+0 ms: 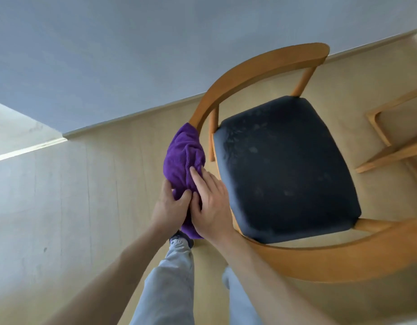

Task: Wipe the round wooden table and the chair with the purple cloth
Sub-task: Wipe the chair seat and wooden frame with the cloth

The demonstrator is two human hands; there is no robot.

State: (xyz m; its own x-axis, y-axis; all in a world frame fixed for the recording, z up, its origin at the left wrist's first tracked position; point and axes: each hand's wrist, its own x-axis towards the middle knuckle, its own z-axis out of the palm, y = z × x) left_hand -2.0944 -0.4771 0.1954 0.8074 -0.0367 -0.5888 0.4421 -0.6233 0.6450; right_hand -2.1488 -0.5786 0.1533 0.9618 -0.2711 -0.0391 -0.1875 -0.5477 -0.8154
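Note:
The purple cloth (183, 158) is draped over the curved wooden backrest rail of the chair (261, 66), on the rail's left side. My left hand (168, 202) grips the cloth's near end from the left, thumb curled into the fabric. My right hand (208, 202) lies over the cloth with fingers straight, pressing it against the rail. The chair has a dark blue padded seat (285, 170) and stands to the right of my hands. The round wooden table is out of view.
Pale wooden floor (97, 184) lies to the left and beneath. A blue-grey wall (132, 55) with a skirting board runs behind the chair. A light wooden furniture frame (390, 141) stands at the right edge. My legs and a shoe (179, 240) are below the cloth.

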